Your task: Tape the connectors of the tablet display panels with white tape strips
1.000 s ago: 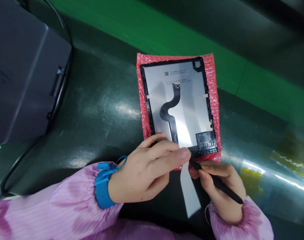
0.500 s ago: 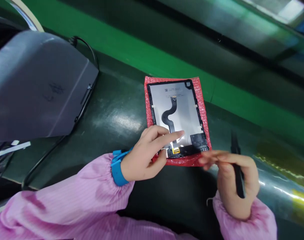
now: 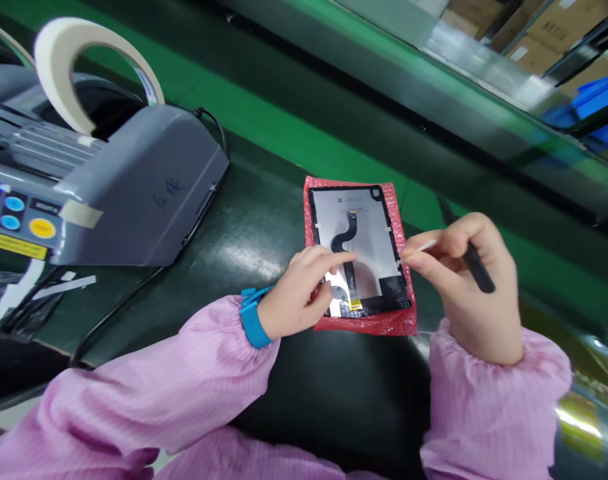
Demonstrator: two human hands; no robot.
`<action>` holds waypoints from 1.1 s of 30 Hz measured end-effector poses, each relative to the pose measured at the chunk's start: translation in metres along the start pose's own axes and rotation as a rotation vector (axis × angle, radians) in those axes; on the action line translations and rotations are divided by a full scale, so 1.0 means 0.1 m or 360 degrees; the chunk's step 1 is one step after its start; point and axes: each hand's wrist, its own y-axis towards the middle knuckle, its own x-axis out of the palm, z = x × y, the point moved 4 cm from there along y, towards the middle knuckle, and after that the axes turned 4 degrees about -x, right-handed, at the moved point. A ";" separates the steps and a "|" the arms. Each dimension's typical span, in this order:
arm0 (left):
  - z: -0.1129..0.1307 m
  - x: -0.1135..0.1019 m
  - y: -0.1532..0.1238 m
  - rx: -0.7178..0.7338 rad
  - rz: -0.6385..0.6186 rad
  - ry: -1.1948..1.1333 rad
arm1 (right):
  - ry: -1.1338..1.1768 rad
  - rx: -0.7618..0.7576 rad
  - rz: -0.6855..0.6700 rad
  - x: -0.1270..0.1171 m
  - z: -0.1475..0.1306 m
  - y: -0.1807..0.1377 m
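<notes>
A display panel (image 3: 368, 233) lies back side up on a red bubble-wrap sleeve (image 3: 374, 325). A black flex cable (image 3: 341, 240) curves down its middle to a yellow patch (image 3: 355, 305) near the lower edge. My left hand (image 3: 297, 293), with a blue wrist strap (image 3: 255, 323), rests over the panel's lower left, index finger stretched across it and fingers apart. At the panel's right edge, my right hand (image 3: 477, 293) pinches a small white strip (image 3: 427, 245) between thumb and forefinger. A slim black tool (image 3: 479, 270), resembling tweezers, is tucked between that hand's fingers.
At left stands a grey machine (image 3: 149, 193) with coloured buttons and a white tape roll (image 3: 59, 73). Its black cable (image 3: 119, 313) runs along the dark green bench (image 3: 259, 173). Clear and yellow film (image 3: 579, 427) lies at lower right. Boxes (image 3: 559, 30) show beyond.
My right hand has moved up to the panel's right edge, and the white strip in its pinch now shows. My left hand stays on the panel. The view has shifted, showing more of the machine.
</notes>
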 end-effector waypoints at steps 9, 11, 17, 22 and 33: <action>-0.19 -0.19 0.10 -0.0210 0.0027 0.0461 | -0.0106 0.0370 -0.0762 0.46 0.70 0.34; -0.18 -0.18 0.10 -0.0226 -0.0013 0.0496 | -0.0114 0.0360 -0.0756 0.49 0.75 0.36; -0.19 -0.15 0.09 -0.0257 -0.0058 0.0494 | -0.0138 0.0365 -0.0671 0.49 0.75 0.35; -0.21 -0.14 0.09 -0.0262 -0.0105 0.0542 | -0.0090 0.0310 -0.0629 0.52 0.76 0.32; -0.23 -0.02 0.06 -0.0078 -0.0293 0.0804 | -0.0109 0.0300 -0.0523 0.54 0.81 0.27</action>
